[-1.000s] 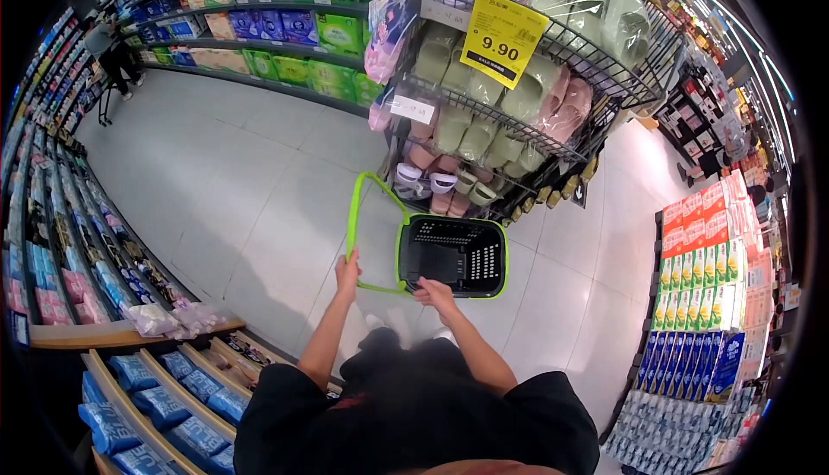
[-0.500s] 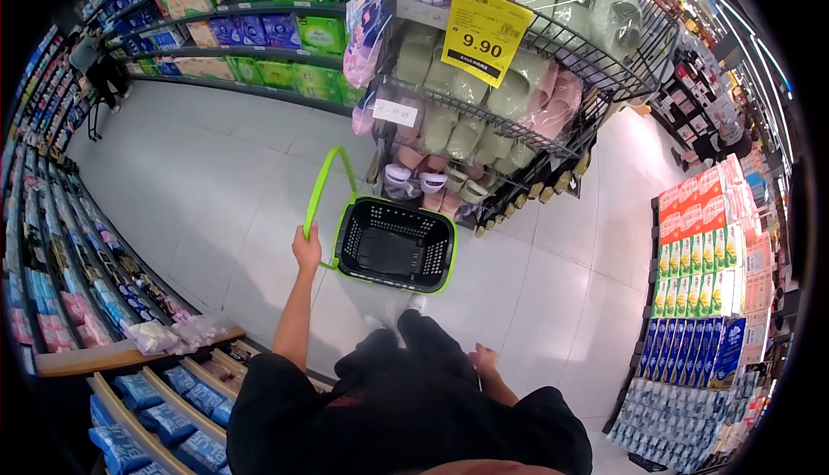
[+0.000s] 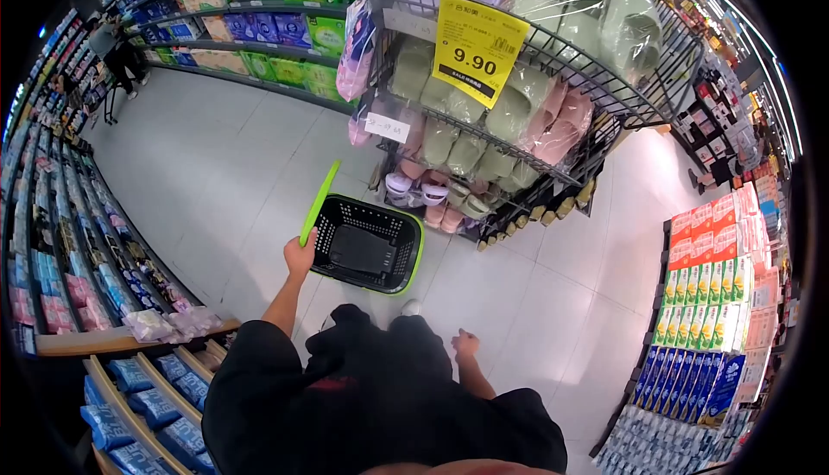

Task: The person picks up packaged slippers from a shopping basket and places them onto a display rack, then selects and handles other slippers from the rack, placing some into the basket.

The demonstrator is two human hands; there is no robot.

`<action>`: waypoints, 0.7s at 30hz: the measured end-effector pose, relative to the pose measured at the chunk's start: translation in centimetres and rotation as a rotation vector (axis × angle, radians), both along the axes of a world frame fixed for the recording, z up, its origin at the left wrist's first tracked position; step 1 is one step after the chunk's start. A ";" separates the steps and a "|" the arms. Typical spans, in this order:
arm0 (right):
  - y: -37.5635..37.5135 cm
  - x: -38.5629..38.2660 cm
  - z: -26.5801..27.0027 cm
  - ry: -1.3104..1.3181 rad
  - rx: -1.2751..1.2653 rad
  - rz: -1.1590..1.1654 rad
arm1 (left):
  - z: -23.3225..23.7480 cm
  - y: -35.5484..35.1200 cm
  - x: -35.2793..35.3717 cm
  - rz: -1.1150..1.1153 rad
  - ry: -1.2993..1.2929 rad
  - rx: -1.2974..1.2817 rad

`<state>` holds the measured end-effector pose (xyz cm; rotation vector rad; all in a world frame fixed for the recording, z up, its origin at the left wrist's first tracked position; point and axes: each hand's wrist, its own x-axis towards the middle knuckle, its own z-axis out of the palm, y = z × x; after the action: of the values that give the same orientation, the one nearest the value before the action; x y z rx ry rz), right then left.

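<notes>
A black shopping basket (image 3: 393, 229) with a bright green rim hangs in front of me at the left. My left hand (image 3: 299, 252) is wrapped round its green handle (image 3: 320, 201), which stands up on the left side. Inside, the basket shows only its own dark perforated walls and bottom. Low at my right side, my right hand (image 3: 465, 343) has its fingers loosely curled, and nothing shows in it. Ahead of the basket, a wire rack (image 3: 553, 142) carries bagged slippers (image 3: 509, 108) in green, pink and purple.
A yellow price sign (image 3: 477, 52) hangs on the rack. Shelves of packaged tissues (image 3: 294, 30) line the far left. Stacked tissue packs (image 3: 691, 311) stand at right. Blue packets (image 3: 155, 410) fill slots close by at lower left. A person (image 3: 117, 52) stands far left on the tiled floor (image 3: 207, 155).
The basket and my left hand have shifted left in view, and the handle appears more edge-on. My right hand has moved up and left. The rack looks slightly nearer.
</notes>
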<state>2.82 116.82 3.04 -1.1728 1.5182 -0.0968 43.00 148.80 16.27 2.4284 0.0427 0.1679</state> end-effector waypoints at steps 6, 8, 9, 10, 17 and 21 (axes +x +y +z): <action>-0.2 2.4 0.8 0.022 0.030 -0.090 | 1.0 1.6 -2.3 -0.120 0.116 -0.149; 1.0 3.3 0.8 -0.032 0.043 -0.149 | 1.6 2.2 -3.0 -0.193 0.147 -0.214; 2.1 3.9 1.0 -0.021 0.041 -0.158 | 1.3 2.5 -3.3 -0.216 0.175 -0.248; 3.3 4.9 1.5 0.003 0.044 -0.200 | 1.7 2.6 -3.5 -0.226 0.218 -0.263; 10.8 9.6 1.6 0.140 -0.101 -0.063 | 0.4 2.2 -1.9 -0.369 0.335 -0.478; 11.8 9.6 3.7 0.153 -0.146 -0.044 | 1.9 1.3 0.4 -0.372 0.374 -0.524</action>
<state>12.43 128.58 6.78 -1.2872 1.6949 -0.1527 43.45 150.07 18.17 1.8729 -0.1763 -0.4172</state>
